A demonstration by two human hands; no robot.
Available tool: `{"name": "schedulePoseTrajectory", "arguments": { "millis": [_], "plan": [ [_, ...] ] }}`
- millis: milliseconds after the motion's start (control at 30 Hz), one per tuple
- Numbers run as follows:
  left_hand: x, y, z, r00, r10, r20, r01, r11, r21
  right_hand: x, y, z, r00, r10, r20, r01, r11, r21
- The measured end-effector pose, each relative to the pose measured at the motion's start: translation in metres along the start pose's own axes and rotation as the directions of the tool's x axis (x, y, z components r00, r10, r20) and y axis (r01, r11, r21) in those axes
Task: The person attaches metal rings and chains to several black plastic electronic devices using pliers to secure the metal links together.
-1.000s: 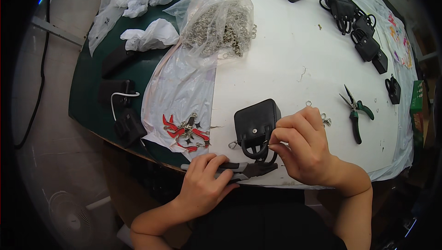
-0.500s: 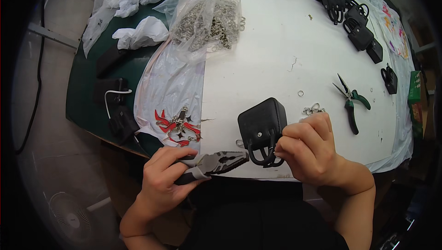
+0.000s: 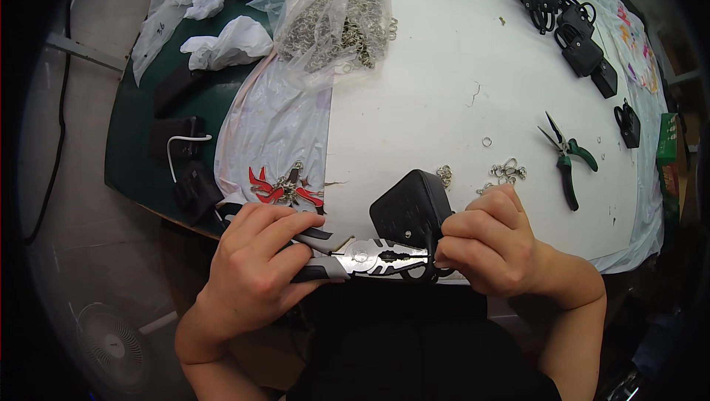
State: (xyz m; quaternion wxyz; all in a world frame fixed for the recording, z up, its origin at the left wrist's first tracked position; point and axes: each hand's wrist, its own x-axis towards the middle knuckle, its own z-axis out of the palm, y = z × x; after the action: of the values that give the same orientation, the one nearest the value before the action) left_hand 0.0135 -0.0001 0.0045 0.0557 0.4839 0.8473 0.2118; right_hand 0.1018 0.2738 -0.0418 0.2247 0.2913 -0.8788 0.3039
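My left hand (image 3: 255, 260) is wrapped round the grey and black handles of a pair of combination pliers (image 3: 366, 257). The jaws point right and reach the handle loops of a small black bag (image 3: 407, 207). Fingers curled, my right hand (image 3: 492, 247) pinches at those loops; whatever small part lies between its fingertips is hidden. The bag is tilted near the table's front edge. Behind it lie a small metal chain (image 3: 444, 175) and a pile of chain links and clasps (image 3: 507, 172). A single metal ring (image 3: 487, 141) sits farther back.
Green-handled needle-nose pliers (image 3: 566, 155) lie open at the right. Several small black bags (image 3: 580, 52) line the far right edge. A clear bag of metal chains (image 3: 336, 28) stands at the back, and red charms (image 3: 285, 188) lie left on white plastic.
The plier jaws have moved right, up to the bag's handle loops. The bag has tipped and turned, uncovering the small chain behind it. My right hand keeps its pinch.
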Motion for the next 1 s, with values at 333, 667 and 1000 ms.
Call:
{"name": "schedulePoseTrajectory", "arguments": {
  "millis": [333, 667, 1000],
  "plan": [
    [0.003, -0.016, 0.002, 0.996, 0.055, 0.064, -0.058, 0.997, 0.046, -0.005, 0.01, -0.011, 0.983, 0.172, 0.06, -0.179, 0.97, 0.166],
    [0.015, -0.018, -0.006, 0.999, -0.009, 0.045, 0.004, 0.994, 0.107, -0.146, 0.077, -0.084, 0.73, 0.67, -0.135, -0.588, 0.514, -0.625],
    [0.015, -0.025, -0.004, 0.999, -0.014, 0.039, 0.011, 0.997, 0.075, -0.057, 0.011, -0.077, 0.833, 0.505, 0.225, -0.501, 0.862, -0.078]
  ]
}}
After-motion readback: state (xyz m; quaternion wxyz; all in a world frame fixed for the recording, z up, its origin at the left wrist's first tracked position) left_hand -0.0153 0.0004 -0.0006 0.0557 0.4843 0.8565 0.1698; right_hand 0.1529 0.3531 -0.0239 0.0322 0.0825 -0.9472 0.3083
